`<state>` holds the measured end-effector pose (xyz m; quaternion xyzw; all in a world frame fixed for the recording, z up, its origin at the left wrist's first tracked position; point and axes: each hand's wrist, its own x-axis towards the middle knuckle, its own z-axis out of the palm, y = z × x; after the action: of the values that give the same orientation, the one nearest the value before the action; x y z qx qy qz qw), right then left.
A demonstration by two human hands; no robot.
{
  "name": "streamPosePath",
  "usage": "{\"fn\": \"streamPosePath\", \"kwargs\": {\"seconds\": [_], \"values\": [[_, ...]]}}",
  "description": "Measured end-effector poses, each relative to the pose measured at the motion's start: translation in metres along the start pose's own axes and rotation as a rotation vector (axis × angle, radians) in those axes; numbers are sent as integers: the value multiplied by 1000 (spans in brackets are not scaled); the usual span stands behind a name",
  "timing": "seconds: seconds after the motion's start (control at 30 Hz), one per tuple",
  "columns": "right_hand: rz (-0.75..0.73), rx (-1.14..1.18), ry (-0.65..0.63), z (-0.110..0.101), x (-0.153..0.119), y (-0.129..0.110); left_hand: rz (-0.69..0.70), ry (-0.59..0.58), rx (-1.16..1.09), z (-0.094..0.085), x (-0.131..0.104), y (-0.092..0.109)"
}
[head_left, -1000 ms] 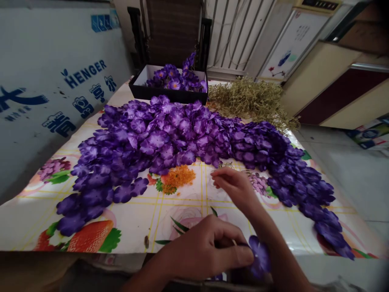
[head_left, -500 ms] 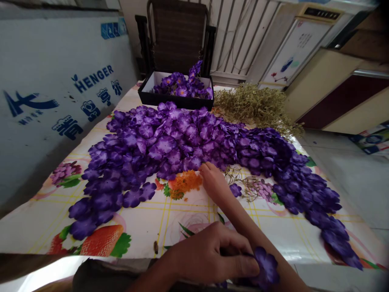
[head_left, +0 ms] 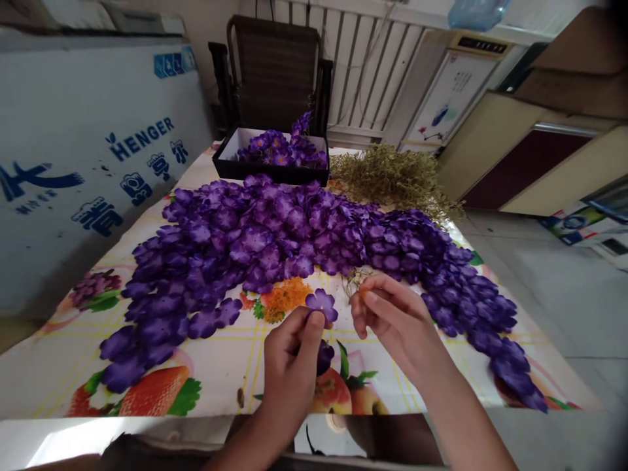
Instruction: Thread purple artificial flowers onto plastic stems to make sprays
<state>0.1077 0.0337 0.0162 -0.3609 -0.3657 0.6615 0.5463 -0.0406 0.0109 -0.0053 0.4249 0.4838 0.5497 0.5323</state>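
Note:
My left hand (head_left: 294, 353) pinches a purple flower (head_left: 322, 303) between thumb and forefinger, near the table's front middle. Another purple blossom hangs below those fingers. Just to the right, my right hand (head_left: 387, 314) has its thumb and forefinger pressed together on a tiny orange piece (head_left: 363, 292). A small gap separates the two hands. Beyond them, a heap of loose purple petals (head_left: 255, 242) arcs across the table. A small pile of orange bits (head_left: 287, 294) lies left of the held flower. Some thin dry stems (head_left: 354, 280) lie behind my right fingertips.
A black box (head_left: 272, 173) with finished purple flowers stands at the table's far edge. Beside it is a bundle of dry greenish stems (head_left: 392, 173). The tablecloth (head_left: 220, 366) has a fruit print. A chair (head_left: 275, 72) stands behind, and a white cabinet (head_left: 98, 85) at the left.
My right hand has left the orange pile and moved right with a tiny orange piece. My left hand has moved up and left, turning the flower upright. The view has shifted a little.

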Motion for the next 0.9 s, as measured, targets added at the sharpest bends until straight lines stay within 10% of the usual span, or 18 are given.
{"fn": "streamPosePath", "kwargs": {"seconds": [0.3,0.63,0.9], "values": [[58,97,-73,-4,-24,-12,39,-118,325,15,-2,16],[-212,-444,59,-16,-33,-9,52,-267,385,26,-7,7],[-166,-279,-44,-30,-25,-4,53,-335,362,33,-5,2]]}}
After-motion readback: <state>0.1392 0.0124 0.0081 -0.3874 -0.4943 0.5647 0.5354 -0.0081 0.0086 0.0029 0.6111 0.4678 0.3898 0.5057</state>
